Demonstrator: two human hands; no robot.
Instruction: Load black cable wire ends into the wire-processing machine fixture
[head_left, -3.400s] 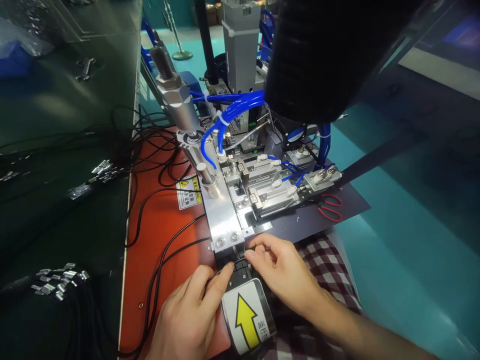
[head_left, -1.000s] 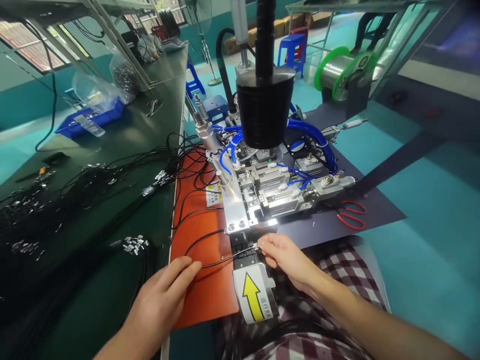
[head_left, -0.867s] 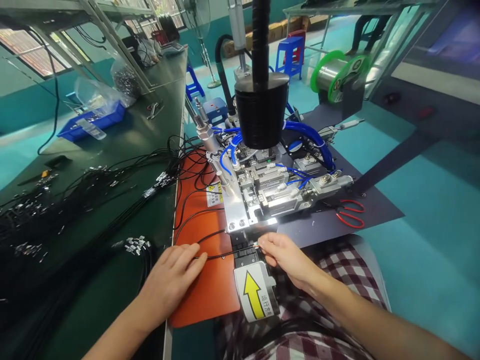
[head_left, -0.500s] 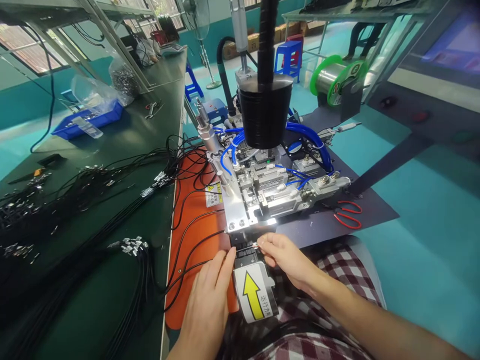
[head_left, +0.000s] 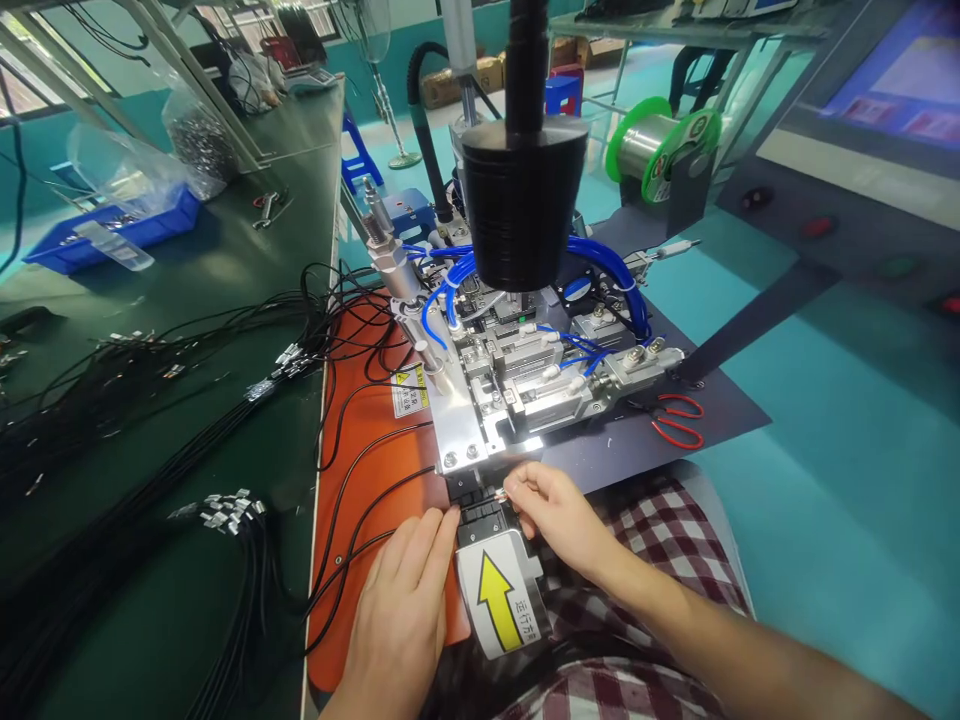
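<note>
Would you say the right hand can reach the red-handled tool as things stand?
Probably yes: the tool's red handles lie uncovered on the grey plate, though the right hand would likely need to release the cable end.

Factory workshop, we judge. In front of us stands a metal machine (head_left: 551, 400) with blue air tubes (head_left: 619, 268), a warning sticker (head_left: 409, 393) and a control panel (head_left: 847, 225) carrying coloured buttons. To the left we note a long green-topped bench (head_left: 240, 260), bundles of black cables (head_left: 250, 575) with metal ends, and a blue parts bin (head_left: 64, 258). Beyond: a green-flanged spool (head_left: 654, 145), cartons (head_left: 476, 78), plastic stools (head_left: 562, 95), a pedestal fan (head_left: 385, 105), a teal floor (head_left: 847, 400).
</note>
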